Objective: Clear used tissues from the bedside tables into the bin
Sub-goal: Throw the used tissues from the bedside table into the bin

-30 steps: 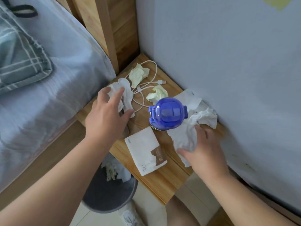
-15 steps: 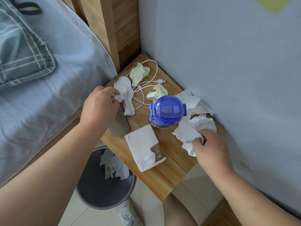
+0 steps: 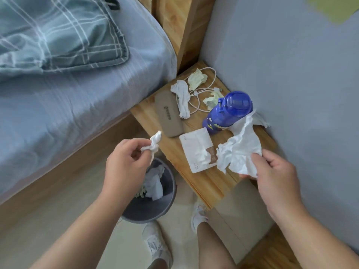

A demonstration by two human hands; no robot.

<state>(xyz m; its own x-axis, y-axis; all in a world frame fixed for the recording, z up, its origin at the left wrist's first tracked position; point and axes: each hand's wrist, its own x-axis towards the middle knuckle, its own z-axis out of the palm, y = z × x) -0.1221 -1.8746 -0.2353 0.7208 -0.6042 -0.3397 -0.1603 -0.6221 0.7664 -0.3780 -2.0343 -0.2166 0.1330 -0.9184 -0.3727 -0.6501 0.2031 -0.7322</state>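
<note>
Presently both hands are loaded. The left hand [image 3: 126, 162] pinches a small twisted tissue [image 3: 153, 143] between thumb and fingertips, held clear of the table edge and above the grey bin [image 3: 168, 199]. The right hand [image 3: 275, 177] is closed on the lower edge of a large crumpled tissue [image 3: 240, 150], which trails back across the bedside table [image 3: 209, 185] toward the blue bottle [image 3: 226, 113] and appears to touch its side.

Recommended handling: release the small tissue only when it is squarely over the bin opening, since light paper drifts. The large tissue should be lifted up and away from the bottle, not dragged, as a snag could tip the bottle. It would be better bunched in the fist before carrying.

Outstanding on the surface: a white tissue [image 3: 182, 98] lying across the charging cable [image 3: 202, 92] and against the grey case [image 3: 168, 117], and two pale yellow tissues [image 3: 196, 78] [image 3: 211, 100] near the back. The one over the cable should be taken by itself, leaving the cable in place. A flat tissue packet [image 3: 194, 148] lies near the front and seems not to be waste.

Room: the table stands in a corner between the bed [image 3: 77, 105] and the wall [image 3: 291, 65], with the bin on the floor between bed and table. The bin already holds tissues. Task is judged partway complete.
</note>
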